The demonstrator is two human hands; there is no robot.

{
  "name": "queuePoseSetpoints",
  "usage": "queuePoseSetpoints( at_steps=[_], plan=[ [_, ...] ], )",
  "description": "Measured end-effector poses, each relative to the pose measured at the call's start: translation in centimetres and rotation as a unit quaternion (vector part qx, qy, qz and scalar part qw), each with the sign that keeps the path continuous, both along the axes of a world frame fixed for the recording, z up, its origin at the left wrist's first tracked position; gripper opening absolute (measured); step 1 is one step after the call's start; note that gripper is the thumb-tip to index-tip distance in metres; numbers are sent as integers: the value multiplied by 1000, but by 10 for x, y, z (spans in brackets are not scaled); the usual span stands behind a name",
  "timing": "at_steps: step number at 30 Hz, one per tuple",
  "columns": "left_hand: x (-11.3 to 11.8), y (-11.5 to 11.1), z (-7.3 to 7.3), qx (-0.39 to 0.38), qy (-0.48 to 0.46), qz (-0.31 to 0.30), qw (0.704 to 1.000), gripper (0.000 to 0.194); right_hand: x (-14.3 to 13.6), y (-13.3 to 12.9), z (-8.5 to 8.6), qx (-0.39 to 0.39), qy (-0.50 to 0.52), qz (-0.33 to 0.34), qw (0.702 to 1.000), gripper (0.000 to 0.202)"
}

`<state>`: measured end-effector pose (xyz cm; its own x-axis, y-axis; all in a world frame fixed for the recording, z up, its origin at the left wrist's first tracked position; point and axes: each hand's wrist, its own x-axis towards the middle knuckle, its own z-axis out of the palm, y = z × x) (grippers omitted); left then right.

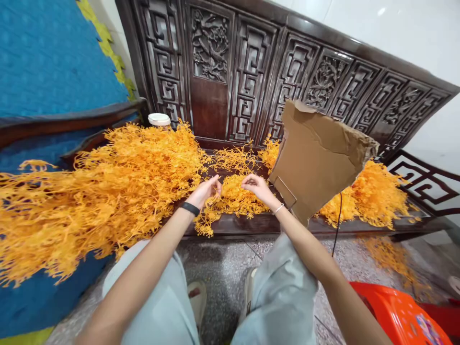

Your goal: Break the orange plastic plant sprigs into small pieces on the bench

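My left hand, with a dark band at the wrist, is closed with its fingers curled around an orange plastic sprig that hangs below the palm over the bench edge. Opposite it, my right hand is pinched shut; whatever lies between its fingertips is too small to make out. Between and under the hands lies a low heap of orange plastic sprigs. A far larger pile of the same sprigs spreads to the left of my left hand.
A torn cardboard sheet leans upright right of my right hand, a thin wire frame at its lower left. More orange sprigs lie beyond it. A white-lidded jar stands behind the left pile. A red plastic stool is at lower right.
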<state>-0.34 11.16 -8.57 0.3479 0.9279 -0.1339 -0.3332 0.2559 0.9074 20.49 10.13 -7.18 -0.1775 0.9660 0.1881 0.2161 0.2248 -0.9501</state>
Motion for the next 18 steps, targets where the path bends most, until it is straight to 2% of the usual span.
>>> queuePoseSetpoints(
  at_steps=[4, 7, 11, 13, 15, 18],
  plan=[
    [-1, -14, -14, 35, 66, -41, 996, 52, -10, -1, 4, 29, -26, 28, 999, 13],
    [-7, -20, -9, 56, 83, -43, 994, 57, -19, 5, 4, 62, -77, 17, 995, 10],
    [-11, -24, 8, 76, 12, -13, 997, 54, -35, 2, 0, 101, -153, 27, 983, 12],
    [-9, -25, 14, 71, -46, -29, 996, 56, -40, -5, -3, 134, -172, 20, 976, 15],
    [-6, -27, 14, 65, -83, -51, 993, 59, -41, -13, -5, 151, -176, 8, 973, 21],
    [-1, -29, 9, 63, -118, -60, 989, 62, -35, -18, -8, 128, -179, 9, 975, 30]
  ],
)
